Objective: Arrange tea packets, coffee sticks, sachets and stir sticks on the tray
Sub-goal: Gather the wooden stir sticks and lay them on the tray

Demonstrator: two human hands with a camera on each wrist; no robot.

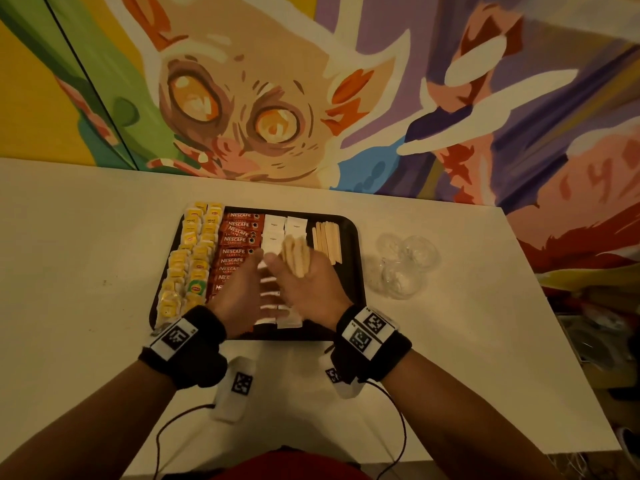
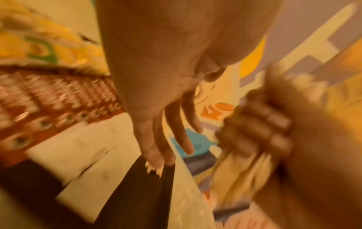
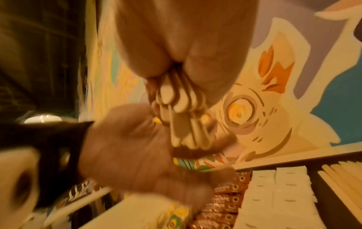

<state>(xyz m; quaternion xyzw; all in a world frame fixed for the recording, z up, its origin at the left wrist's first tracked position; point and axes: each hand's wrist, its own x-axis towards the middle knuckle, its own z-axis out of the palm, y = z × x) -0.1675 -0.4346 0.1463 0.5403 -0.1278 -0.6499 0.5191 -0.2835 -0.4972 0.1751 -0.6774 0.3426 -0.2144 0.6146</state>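
A black tray [image 1: 356,258] holds yellow tea packets [image 1: 194,254] at the left, then red coffee sticks [image 1: 239,237], white sachets [image 1: 284,226] and a row of wooden stir sticks [image 1: 327,240]. Above the tray's middle my right hand [image 1: 304,275] grips a bundle of stir sticks [image 1: 294,258]. The right wrist view shows their rounded ends [image 3: 180,108] poking out of my fist. My left hand [image 1: 249,271] is right beside the bundle with straight fingers [image 2: 166,131], its palm [image 3: 137,147] against the stick ends. Both wrist views are blurred.
Several clear plastic cups [image 1: 401,268] lie on the white table [image 1: 86,237] just right of the tray. A painted mural wall [image 1: 277,98] runs along the table's far edge. The table ends at the right, with clutter beyond it.
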